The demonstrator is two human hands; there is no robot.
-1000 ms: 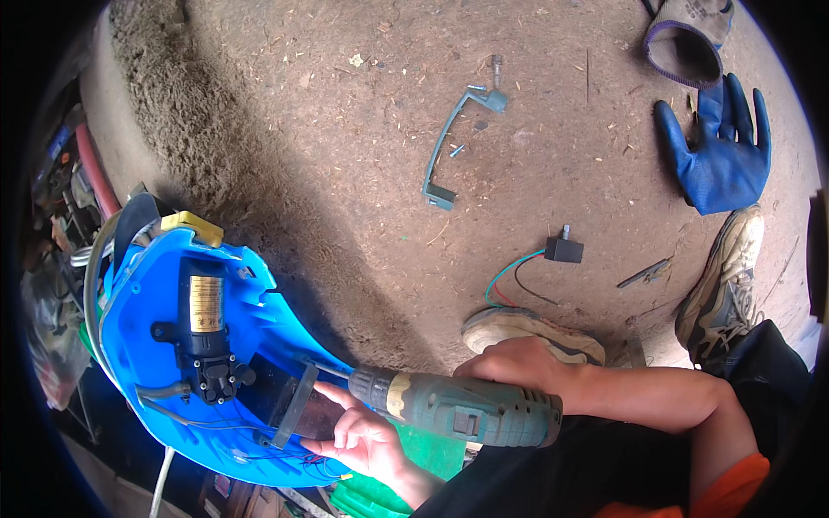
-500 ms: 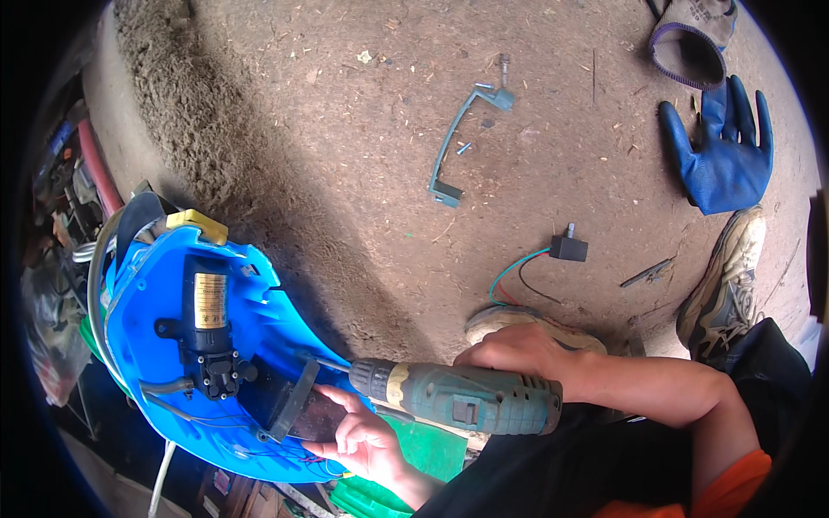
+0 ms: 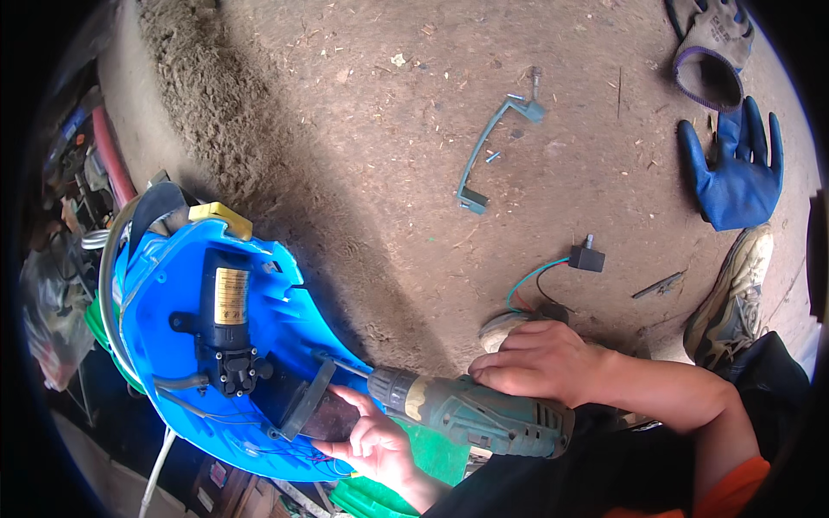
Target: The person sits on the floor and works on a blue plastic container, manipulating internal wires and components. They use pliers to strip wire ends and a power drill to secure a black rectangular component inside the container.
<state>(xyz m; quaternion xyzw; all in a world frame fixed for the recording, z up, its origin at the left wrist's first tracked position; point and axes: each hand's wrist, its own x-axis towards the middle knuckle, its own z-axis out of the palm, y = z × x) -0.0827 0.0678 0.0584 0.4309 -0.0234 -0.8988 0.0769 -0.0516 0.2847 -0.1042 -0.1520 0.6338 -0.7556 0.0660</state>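
My right hand is wrapped round the body of a dark green cordless drill. Its long bit reaches into a blue plastic housing, at the upper end of a black strap bracket. That bracket lies across a dark rectangular block in the housing. With thumb and forefinger spread over the block's near end, my left hand grips it; the other fingers are curled. A black pump with a motor is fixed beside the block, and thin wires run below it.
On the dirt floor lie a grey-green curved handle piece, a small black box with wires, a blue glove and a grey glove. Clutter with a plastic bag is at left. My shoe stands at right.
The drill's rear end has tilted down toward me, with its bit still at the bracket. My left hand keeps its grip on the block. The whole view has shifted slightly.
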